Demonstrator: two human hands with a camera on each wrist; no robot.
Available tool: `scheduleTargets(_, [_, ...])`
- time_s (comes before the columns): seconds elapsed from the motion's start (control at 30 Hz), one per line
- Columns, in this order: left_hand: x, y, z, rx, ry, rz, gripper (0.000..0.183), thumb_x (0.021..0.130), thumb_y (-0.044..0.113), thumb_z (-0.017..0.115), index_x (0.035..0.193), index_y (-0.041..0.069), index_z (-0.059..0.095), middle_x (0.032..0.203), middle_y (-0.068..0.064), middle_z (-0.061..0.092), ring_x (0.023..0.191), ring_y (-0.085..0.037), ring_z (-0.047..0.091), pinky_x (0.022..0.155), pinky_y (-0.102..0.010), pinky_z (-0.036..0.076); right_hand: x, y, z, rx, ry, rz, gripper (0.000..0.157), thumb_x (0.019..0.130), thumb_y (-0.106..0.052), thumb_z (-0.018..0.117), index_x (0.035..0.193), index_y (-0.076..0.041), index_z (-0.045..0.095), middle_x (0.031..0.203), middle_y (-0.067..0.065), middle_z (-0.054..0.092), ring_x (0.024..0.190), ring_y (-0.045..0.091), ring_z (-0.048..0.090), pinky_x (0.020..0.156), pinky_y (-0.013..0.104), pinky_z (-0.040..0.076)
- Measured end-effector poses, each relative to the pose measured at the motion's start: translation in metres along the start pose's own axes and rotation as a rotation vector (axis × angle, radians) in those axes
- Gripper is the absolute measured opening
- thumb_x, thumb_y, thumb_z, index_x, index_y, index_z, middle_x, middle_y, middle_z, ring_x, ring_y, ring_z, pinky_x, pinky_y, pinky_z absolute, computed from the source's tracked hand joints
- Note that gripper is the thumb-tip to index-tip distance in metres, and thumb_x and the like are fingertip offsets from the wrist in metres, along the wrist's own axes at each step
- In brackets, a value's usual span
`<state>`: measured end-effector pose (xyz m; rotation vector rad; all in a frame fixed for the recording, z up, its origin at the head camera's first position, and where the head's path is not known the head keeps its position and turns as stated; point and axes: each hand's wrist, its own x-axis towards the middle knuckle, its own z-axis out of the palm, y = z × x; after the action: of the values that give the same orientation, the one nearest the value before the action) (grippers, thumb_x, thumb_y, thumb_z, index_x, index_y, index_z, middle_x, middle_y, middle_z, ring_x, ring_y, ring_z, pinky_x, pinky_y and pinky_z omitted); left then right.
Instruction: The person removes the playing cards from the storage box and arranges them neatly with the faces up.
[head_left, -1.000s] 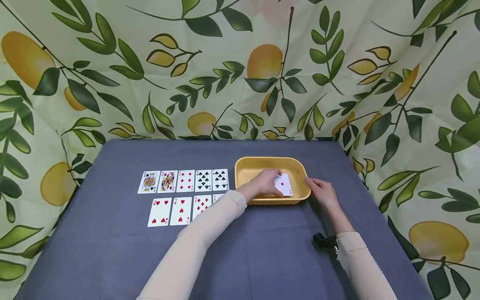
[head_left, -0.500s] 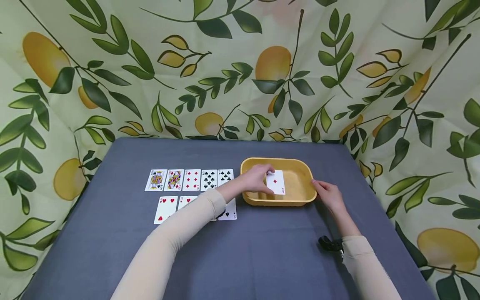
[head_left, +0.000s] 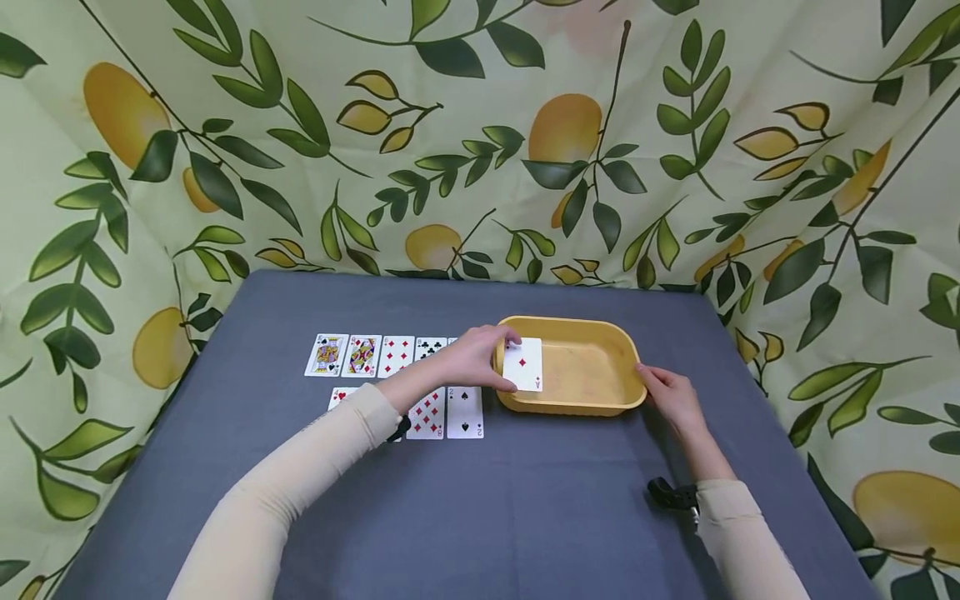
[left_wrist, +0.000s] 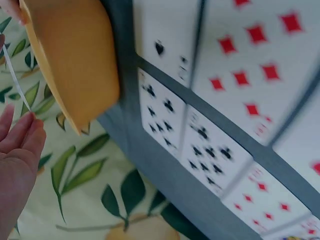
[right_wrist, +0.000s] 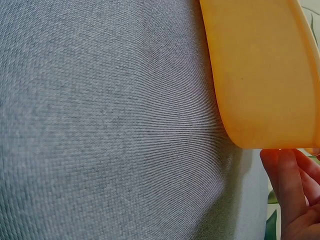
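My left hand [head_left: 474, 357] pinches a playing card [head_left: 522, 367], an ace of diamonds, between thumb and fingers. The card faces up and overlaps the left end of the yellow tray [head_left: 570, 410]. From the left wrist view the same card shows nearly edge-on as a thin white strip, with the left hand [left_wrist: 20, 160] at its end. My right hand [head_left: 672, 398] grips the tray's right rim. In the right wrist view, the right hand's fingers [right_wrist: 288, 175] press against the end of the tray [right_wrist: 265, 75].
Face-up cards lie in two rows left of the tray, including a king [head_left: 327, 356], a queen [head_left: 362, 357] and a two of spades [head_left: 465, 413]. My left forearm covers some of them. Dark grey cloth [head_left: 525, 517] covers the table; a patterned curtain [head_left: 465, 100] hangs behind.
The left hand has drawn the ace leftward, from over the tray's middle to its left rim. The right hand keeps its grip on the rim. The head view has shifted slightly.
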<state>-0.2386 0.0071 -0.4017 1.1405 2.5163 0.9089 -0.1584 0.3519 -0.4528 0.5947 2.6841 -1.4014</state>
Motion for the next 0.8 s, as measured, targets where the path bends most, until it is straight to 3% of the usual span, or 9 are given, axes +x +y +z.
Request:
scheduleTargets(0.3, [-0.047, -0.029, -0.023, -0.015, 0.010, -0.055, 0.067, 0.074, 0.032, 0.085, 0.129, 0.011, 0.053, 0.134, -0.007, 0.056, 0.128, -0.030, 0.047, 0.106, -0.045, 0.037, 0.001, 0.001, 0.000, -0.010, 0.001, 0.000, 0.069, 0.098, -0.052, 0.048, 0.136, 0.006, 0.052, 0.130, 0.027, 0.056, 0.081, 0.001, 0.057, 0.068, 0.015, 0.051])
scheduleTargets(0.8, [-0.145, -0.093, -0.038, -0.054, 0.077, -0.089, 0.061, 0.073, 0.026, 0.086, 0.123, 0.008, 0.057, 0.137, -0.009, 0.055, 0.130, -0.031, 0.046, 0.107, -0.050, 0.037, -0.002, -0.001, 0.000, -0.020, -0.019, 0.001, 0.072, 0.098, -0.054, 0.047, 0.137, 0.006, 0.051, 0.128, 0.026, 0.057, 0.079, 0.001, 0.055, 0.067, 0.015, 0.050])
